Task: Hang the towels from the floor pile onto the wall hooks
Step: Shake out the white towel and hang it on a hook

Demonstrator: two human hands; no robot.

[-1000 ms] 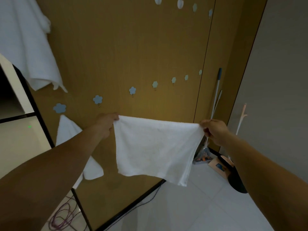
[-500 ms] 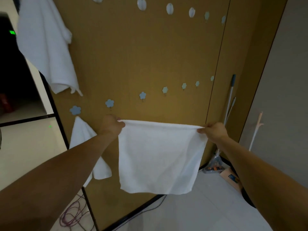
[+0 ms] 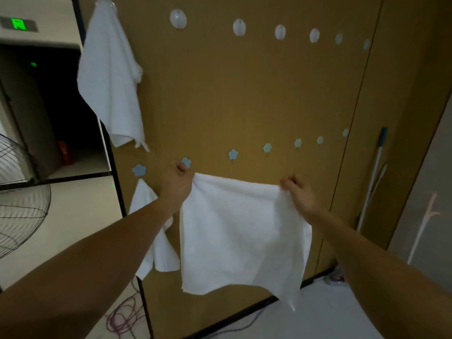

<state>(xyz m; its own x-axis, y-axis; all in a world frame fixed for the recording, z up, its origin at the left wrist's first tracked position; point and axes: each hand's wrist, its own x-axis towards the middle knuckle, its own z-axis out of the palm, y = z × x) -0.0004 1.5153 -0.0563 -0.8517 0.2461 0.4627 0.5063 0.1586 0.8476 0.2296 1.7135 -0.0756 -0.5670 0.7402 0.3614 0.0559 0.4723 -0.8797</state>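
Both hands have gone up and in toward the panel (image 3: 244, 94) since a second ago, so the towel (image 3: 234, 231) they carry now sits right under the panel's lower row of flower hooks (image 3: 267, 148). Left hand (image 3: 177, 184) is curled tight round the towel's top left corner and now touches the second hook (image 3: 186, 162) from the panel's left edge, partly covering it. Right hand (image 3: 297, 192) has slid inward along the top edge and pinches it between thumb and fingers. That edge isn't stretched flat any more, and the far corner flops down toward the panel's foot.

My read: they're about to loop the left corner over that hook, so this towel is nearly there, just not hung yet. The corner could slip off such a small peg once the right hand lets go.

No baskets or bins that I can spot, the hooks do the holding. A small towel (image 3: 156, 241) hangs off the leftmost hook (image 3: 139, 170) of the flower row, and a big towel (image 3: 110, 81) hangs at the panel's top left corner. The round hooks (image 3: 178, 18) along the panel's top look bare, same for the rest of the flower row. Floor pile isn't in view, so no idea how many are left
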